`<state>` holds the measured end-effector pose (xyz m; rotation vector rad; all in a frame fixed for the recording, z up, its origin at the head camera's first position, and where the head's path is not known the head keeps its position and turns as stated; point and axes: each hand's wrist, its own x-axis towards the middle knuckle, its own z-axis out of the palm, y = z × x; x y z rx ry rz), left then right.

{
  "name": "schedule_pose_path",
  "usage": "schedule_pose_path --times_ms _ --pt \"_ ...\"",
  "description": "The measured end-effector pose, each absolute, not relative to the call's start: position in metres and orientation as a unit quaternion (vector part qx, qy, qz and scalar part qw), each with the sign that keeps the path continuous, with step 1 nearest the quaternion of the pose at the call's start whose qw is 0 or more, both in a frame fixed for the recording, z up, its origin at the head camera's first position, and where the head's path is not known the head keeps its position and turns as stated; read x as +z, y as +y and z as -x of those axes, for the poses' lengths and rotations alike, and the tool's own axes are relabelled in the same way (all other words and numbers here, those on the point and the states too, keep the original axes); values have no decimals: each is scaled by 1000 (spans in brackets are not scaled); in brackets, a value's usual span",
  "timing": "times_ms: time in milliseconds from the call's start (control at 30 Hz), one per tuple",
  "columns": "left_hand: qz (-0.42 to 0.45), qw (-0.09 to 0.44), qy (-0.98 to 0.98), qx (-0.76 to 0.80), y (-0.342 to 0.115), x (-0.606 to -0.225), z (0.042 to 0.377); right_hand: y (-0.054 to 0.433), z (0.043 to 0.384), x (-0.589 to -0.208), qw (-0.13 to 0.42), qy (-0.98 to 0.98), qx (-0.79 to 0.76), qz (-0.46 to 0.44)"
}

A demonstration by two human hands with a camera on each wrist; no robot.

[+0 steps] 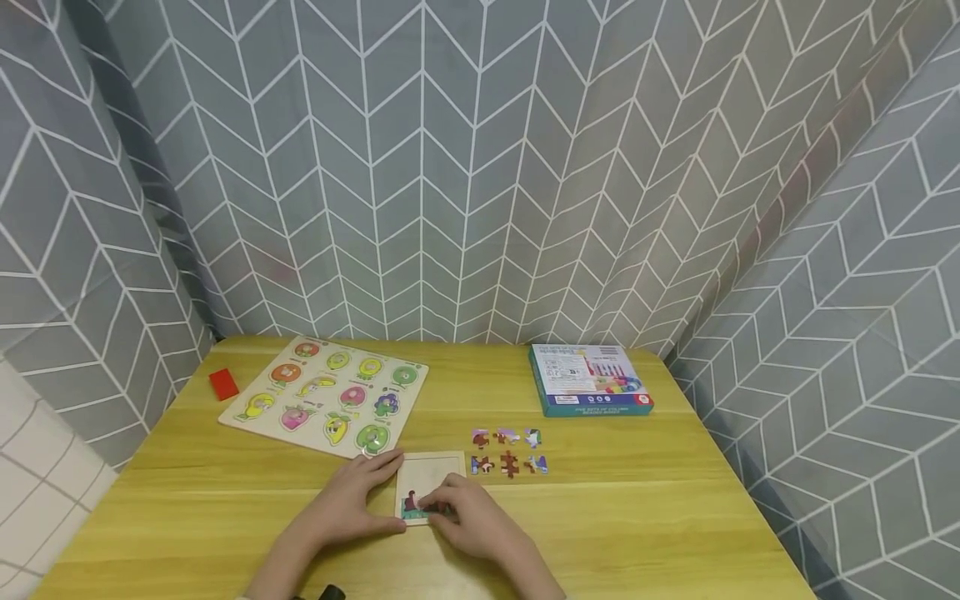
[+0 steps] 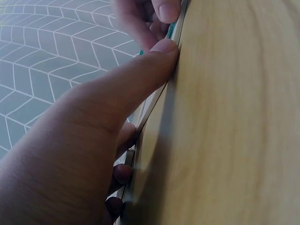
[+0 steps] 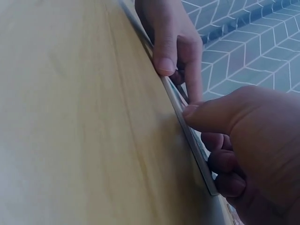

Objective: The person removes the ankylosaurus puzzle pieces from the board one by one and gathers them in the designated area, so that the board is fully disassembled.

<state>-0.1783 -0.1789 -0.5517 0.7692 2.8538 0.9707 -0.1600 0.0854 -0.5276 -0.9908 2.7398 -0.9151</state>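
Note:
A small square wooden puzzle tray (image 1: 431, 462) lies on the table with joined pieces (image 1: 408, 510) in teal, brown and pink along its near side. My left hand (image 1: 348, 500) spans the tray's left side, thumb at the near corner and fingers at the far one. In the left wrist view its thumb (image 2: 154, 61) lies along the near edge. Over the near part of the tray, my right hand (image 1: 468, 512) has curled fingers pinching a dark puzzle piece, mostly covered by them. Its thumb (image 3: 201, 115) is at the near edge in the right wrist view.
Several loose jigsaw pieces (image 1: 509, 464) lie in two rows right of the tray. A fruit-and-vegetable peg board (image 1: 300, 400) is at the back left, beside a red block (image 1: 223, 383). A teal-edged box (image 1: 591, 379) lies at the back right. Patterned curtains (image 1: 450, 167) enclose the table.

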Motion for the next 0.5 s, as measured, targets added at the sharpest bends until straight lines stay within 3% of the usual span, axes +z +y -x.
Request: schedule_pose_path --times_ms 267,500 --pt "-247 17 918 309 -180 -551 178 89 163 -528 43 886 -329 325" --pt "-237 18 918 317 -178 -549 176 86 170 -529 -17 894 -345 284"
